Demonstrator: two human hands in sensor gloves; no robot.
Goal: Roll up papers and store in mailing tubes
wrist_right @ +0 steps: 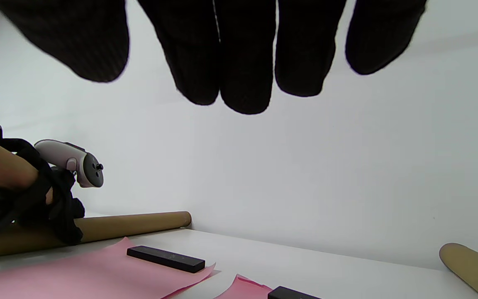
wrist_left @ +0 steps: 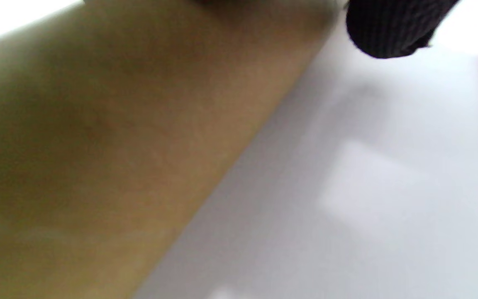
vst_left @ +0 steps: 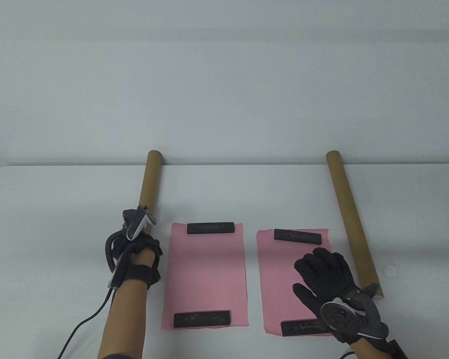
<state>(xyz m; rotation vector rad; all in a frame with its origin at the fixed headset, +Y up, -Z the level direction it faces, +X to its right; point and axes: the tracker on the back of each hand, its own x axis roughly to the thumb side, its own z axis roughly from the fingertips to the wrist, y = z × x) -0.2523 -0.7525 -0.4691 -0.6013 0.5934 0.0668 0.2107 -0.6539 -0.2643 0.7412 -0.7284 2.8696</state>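
Two brown mailing tubes lie on the white table. My left hand [vst_left: 136, 250] grips the near part of the left tube [vst_left: 152, 175], which fills the left wrist view [wrist_left: 98, 158] with one fingertip [wrist_left: 388, 29] beside it. My right hand [vst_left: 321, 269] hovers open, fingers spread, over the right pink paper [vst_left: 280, 276], holding nothing; its fingertips [wrist_right: 243, 83] hang in the right wrist view. The left pink paper [vst_left: 205, 276] lies flat between the hands. The right tube [vst_left: 346, 202] lies to the right of my right hand.
Black bar weights hold the papers' ends: two on the left sheet [vst_left: 210, 228] [vst_left: 202, 319], two on the right sheet [vst_left: 297, 236] [vst_left: 303, 328]. A pale round disc [vst_left: 391, 270] lies right of the right tube. A cable [vst_left: 86, 318] trails from my left wrist.
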